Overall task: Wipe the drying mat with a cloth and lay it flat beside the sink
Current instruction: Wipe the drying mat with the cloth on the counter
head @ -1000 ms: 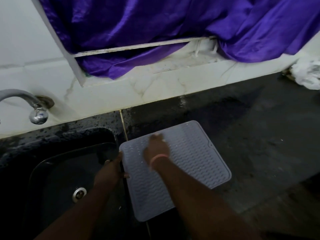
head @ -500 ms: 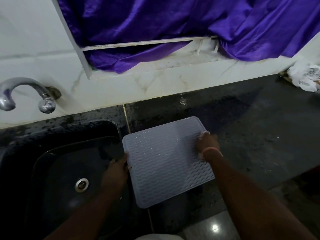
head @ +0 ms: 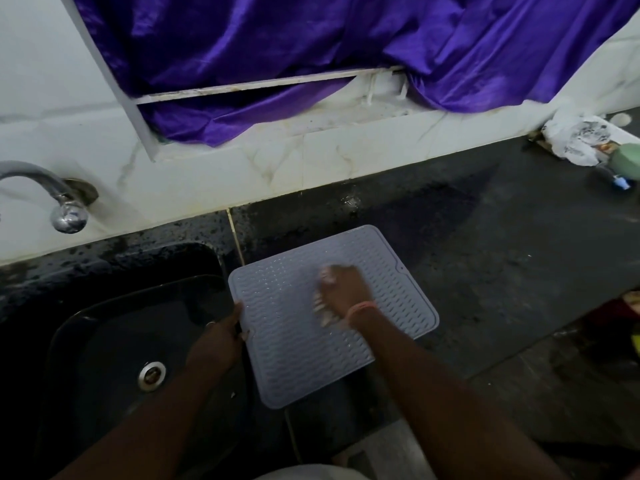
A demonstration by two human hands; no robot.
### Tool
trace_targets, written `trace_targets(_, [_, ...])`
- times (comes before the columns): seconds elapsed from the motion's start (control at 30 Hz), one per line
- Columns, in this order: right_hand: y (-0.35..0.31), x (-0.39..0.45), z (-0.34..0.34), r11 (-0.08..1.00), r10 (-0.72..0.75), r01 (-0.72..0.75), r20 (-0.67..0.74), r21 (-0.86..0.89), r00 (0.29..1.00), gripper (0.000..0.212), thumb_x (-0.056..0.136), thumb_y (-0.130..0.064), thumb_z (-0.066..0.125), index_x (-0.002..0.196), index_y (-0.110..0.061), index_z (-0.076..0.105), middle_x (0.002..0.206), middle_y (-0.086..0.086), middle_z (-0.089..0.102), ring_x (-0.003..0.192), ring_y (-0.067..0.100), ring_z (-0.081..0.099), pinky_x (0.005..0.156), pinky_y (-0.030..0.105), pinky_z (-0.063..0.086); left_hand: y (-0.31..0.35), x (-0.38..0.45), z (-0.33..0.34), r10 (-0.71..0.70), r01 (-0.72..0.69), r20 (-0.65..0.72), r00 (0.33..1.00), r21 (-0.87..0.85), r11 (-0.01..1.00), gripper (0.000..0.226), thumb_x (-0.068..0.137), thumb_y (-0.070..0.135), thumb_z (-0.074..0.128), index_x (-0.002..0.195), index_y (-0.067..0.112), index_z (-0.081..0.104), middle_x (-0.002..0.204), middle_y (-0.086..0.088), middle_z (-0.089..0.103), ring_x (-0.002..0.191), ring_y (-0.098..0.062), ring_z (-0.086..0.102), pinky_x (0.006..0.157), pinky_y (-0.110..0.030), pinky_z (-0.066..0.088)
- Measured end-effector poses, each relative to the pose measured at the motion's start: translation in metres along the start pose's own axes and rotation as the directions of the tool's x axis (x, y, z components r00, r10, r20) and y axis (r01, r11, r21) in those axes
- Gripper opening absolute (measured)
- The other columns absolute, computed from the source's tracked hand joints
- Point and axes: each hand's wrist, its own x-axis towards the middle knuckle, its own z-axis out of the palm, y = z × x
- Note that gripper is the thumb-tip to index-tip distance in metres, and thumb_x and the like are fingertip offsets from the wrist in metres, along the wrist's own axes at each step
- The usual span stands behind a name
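Back from the far edge comes the right hand [head: 344, 289], cloth [head: 323, 306] bunched under curled fingers mid-mat. Left hand [head: 221, 337] pinches the drying mat's [head: 294, 358] near edge — likely anchoring it — flat on the counter [head: 502, 254] beside the sink [head: 114, 341].

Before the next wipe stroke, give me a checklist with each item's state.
1. Drying mat lying on the counter beside the sink: ok.
2. Left hand gripping the mat's left edge: ok.
3. Right hand holding the cloth on the mat: ok.
4. Mat fully supported: not ok, its near corner overhangs the counter edge.
5. Mat wiped clean all over: cannot tell.
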Motion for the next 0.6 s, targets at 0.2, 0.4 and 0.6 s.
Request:
trace_targets(0.2, [0.085, 0.028, -0.055, 0.908, 0.306, -0.351, -0.212, -0.229, 0.928, 0.048, 0.094, -0.037, 0.038, 0.128, -0.008, 0.056, 0.131, 0.018, 0.057, 0.114, 0.034, 0.061, 0.098, 0.038, 0.046, -0.003, 0.004, -0.002, -0.024, 0.023, 0.066, 0.998, 0.010, 1.000, 0.077, 0.101, 0.038, 0.051, 0.158, 0.027, 0.001, 0.137, -0.013, 0.059, 0.117, -0.028, 0.061, 0.099, -0.035, 0.046])
trace_targets(0.4, [-0.025, -0.056, 0.053, 0.989, -0.008, 0.011, 0.023, -0.149, 1.000, 0.054, 0.096, -0.035, 0.054, 0.142, -0.010, 0.042, 0.148, 0.017, 0.038, 0.116, 0.029, 0.058, 0.099, 0.038, 0.049, -0.005, 0.004, 0.001, -0.014, 0.014, 0.069, 0.998, 0.007, 1.000, 0.076, 0.102, 0.035, 0.049, 0.158, 0.030, -0.001, 0.144, -0.013, 0.053, 0.120, -0.030, 0.060, 0.100, -0.036, 0.045])
trace_targets(0.6, [-0.052, -0.074, 0.059, 0.962, -0.272, 0.247, 0.304, 0.116, 0.913, 0.024, 0.089, -0.027, 0.055, 0.100, -0.010, 0.068, 0.094, 0.016, 0.068, 0.086, 0.030, 0.068, 0.085, 0.044, 0.058, -0.008, 0.005, 0.002, 0.028, -0.032, 0.071, 0.997, 0.057, 0.998, 0.073, 0.103, 0.025, 0.049, 0.158, 0.026, 0.002, 0.148, -0.008, 0.049, 0.124, -0.026, 0.058, 0.107, -0.036, 0.042])
